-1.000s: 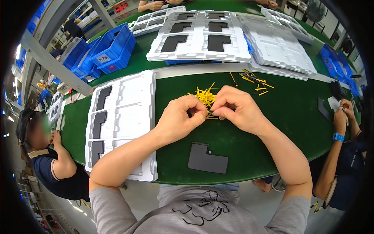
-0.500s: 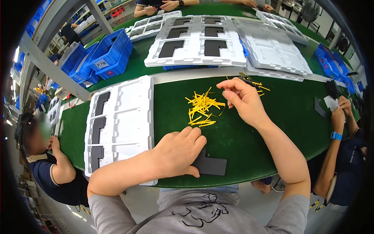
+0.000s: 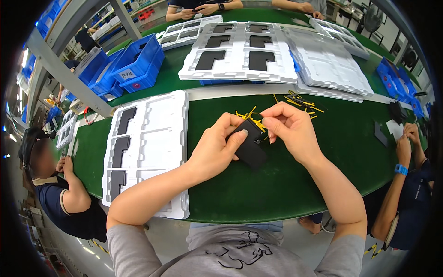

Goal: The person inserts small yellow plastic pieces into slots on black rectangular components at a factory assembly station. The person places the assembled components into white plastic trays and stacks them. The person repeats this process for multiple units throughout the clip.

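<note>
My left hand grips a flat black L-shaped piece, thumb on its face, and holds it tilted above the green table. Close to the piece's upper corner is my right hand, its thumb and forefinger pinched together. A thin dark tip shows at that pinch; I cannot make out what it is. Behind the piece lies a pile of thin yellow strips, mostly hidden by my hands. Left of my left arm stands a white moulded tray with several similar black pieces in its left column.
Another white tray with black pieces sits at the far side, beside stacked white trays. More yellow and black strips lie beyond my right hand. Blue bins stand far left. Co-workers sit at both sides; one's hands work at right.
My left hand has picked the black piece up from the table's near edge and carried it up to my right hand. My right hand stays near the strips, still pinched.
</note>
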`<state>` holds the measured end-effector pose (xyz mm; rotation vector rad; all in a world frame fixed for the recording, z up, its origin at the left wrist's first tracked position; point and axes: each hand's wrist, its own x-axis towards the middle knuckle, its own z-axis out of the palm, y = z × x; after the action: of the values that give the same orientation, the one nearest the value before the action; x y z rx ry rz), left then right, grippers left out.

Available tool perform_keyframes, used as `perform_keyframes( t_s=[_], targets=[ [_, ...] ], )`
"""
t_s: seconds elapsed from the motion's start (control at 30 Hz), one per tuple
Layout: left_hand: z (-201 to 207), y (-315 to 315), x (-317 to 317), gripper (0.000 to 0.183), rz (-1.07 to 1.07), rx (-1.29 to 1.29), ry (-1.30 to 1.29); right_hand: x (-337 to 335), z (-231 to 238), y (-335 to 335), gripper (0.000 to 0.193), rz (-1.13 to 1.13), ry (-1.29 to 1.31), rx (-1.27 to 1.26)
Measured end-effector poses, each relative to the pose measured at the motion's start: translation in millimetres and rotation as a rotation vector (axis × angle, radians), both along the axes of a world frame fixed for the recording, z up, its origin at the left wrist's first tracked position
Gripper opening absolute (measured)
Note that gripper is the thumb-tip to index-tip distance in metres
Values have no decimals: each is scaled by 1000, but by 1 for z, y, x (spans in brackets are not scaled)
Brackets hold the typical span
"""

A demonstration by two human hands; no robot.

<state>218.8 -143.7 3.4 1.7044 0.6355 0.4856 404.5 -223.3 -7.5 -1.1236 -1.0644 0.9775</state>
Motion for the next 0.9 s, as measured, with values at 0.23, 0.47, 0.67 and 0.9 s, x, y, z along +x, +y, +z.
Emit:
perform_keyframes(
  t_s=[0.23,0.47,0.67,0.9],
  targets=[
    [2,-5,1,18,9,103,53,-17,1,-3,10,-88,-99,22],
    [4,-8,1,18,15,105,65,-21,1,-4,9,-132,-121,44],
    [1,-9,1,20,29,139,3,-20,2,-3,12,-91,-73,-40],
    [-1,-9,0,26,9,117,-68,-16,-9,-1,17,15,88,-42]
  ],
)
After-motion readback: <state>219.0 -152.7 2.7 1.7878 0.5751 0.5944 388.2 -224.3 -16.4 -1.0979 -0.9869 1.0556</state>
